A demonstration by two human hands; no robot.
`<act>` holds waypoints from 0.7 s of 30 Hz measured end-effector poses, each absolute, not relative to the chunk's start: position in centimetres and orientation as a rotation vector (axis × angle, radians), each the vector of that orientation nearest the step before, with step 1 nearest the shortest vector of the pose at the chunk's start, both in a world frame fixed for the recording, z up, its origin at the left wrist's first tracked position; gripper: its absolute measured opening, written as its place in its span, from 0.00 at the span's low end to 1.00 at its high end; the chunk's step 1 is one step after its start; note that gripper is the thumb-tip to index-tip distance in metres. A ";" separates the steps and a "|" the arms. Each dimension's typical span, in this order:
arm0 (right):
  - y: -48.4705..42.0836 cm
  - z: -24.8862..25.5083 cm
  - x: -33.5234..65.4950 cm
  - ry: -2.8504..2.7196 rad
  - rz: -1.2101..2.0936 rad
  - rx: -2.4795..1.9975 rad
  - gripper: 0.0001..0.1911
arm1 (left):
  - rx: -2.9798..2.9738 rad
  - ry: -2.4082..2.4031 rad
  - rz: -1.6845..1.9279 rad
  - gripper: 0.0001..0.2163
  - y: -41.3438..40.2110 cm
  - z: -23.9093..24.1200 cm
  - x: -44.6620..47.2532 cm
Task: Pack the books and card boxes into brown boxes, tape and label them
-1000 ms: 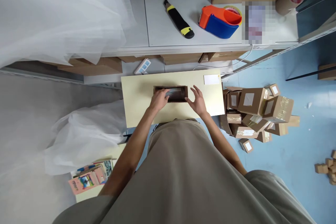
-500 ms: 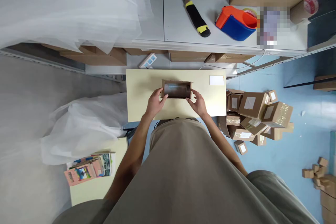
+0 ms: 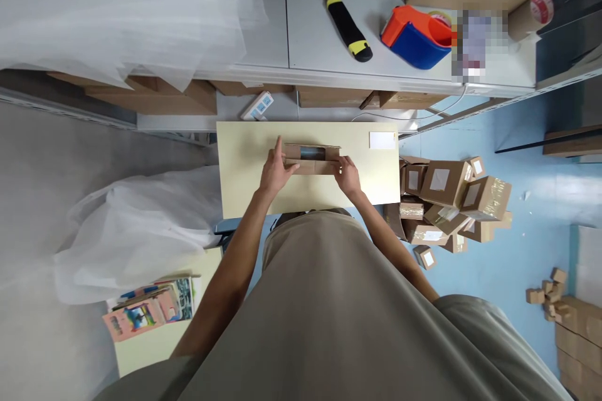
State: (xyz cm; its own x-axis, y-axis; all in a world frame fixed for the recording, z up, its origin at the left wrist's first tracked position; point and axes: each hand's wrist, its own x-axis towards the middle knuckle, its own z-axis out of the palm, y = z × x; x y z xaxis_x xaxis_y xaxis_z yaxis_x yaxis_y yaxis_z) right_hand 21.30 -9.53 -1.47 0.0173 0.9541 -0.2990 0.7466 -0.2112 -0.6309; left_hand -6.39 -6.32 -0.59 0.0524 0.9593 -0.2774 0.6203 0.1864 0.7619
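Observation:
A small open cardboard box (image 3: 314,168) lies on the pale yellow tabletop (image 3: 244,191) in front of me. Its short end flaps are folded inward, and the near long flap leans over the opening. Between the flaps shows part of a dark, shiny cylinder (image 3: 313,153); the rest of it is covered. At the box's left end is my left hand (image 3: 275,170), index finger stretched away from me and thumb on the near flap. My right hand (image 3: 348,175) has its fingers curled round the right end of that flap.
Behind the tabletop, a shelf (image 3: 301,50) bears a box cutter (image 3: 348,24) and an orange-and-blue tape dispenser (image 3: 417,36). A white card (image 3: 382,140) lies at the tabletop's right. Taped cartons (image 3: 442,185) are heaped on the floor at right; magazines (image 3: 148,313) sit at lower left.
The box's end flaps have been folded in and the near flap raised over the opening, covering much of the cylinder. My right fingers have curled; my left index finger has straightened.

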 end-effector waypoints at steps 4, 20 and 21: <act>-8.9 -1.8 21.0 -1.655 0.853 -2.093 0.41 | 1.650 1.627 0.548 0.32 -5.0 -0.8 -6.9; -11.0 -1.4 24.4 -1.476 1.064 -1.945 0.19 | 1.479 1.723 0.635 0.14 -8.4 -1.1 -4.0; -11.2 -1.2 24.9 -1.475 1.063 -1.941 0.19 | 1.475 1.713 0.642 0.14 -8.5 -1.0 -3.6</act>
State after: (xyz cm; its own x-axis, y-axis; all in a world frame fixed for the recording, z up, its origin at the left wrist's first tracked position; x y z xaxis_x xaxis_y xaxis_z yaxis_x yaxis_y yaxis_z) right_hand 24.92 -11.19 -1.19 0.1183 0.9487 -0.2932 0.5780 -0.3059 -0.7565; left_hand -3.60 -8.47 -1.00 -0.0319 0.9736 -0.2261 0.5848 0.2017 0.7857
